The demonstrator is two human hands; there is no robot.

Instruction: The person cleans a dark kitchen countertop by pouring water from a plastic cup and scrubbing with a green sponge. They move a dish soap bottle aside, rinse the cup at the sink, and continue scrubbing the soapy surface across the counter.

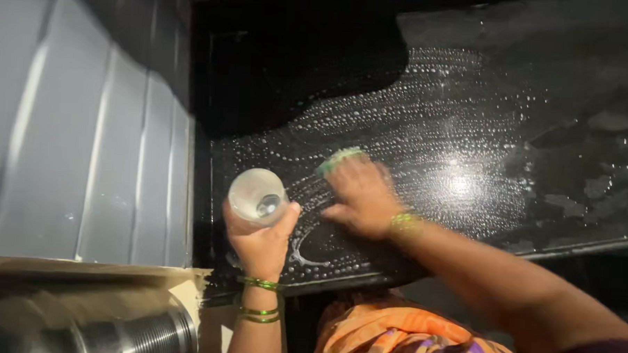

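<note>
Nearest the camera, at the bottom edge, lies orange patterned cloth with purple marks, and to its left a ribbed steel vessel sits in the corner below a pale ledge. Just above these the left hand rises from a wrist ringed with green bangles; its fingers and thumb are wrapped around a clear glass, which it holds with the mouth tilted toward the camera, at the front left edge of the counter. Close to the right of the glass, the right hand lies flat on the black counter, a green bangle at its wrist, fingers together and pressed down over a green scrubber, of which only the far edge peeks out beyond the fingertips. The hand is slightly blurred. Around and beyond it the counter is wet and covered in arcs of white soap foam, with a bright light glare to the right of the hand. The far left of the counter falls into deep shadow. On the left a grey panelled wall stands beside the counter.
</note>
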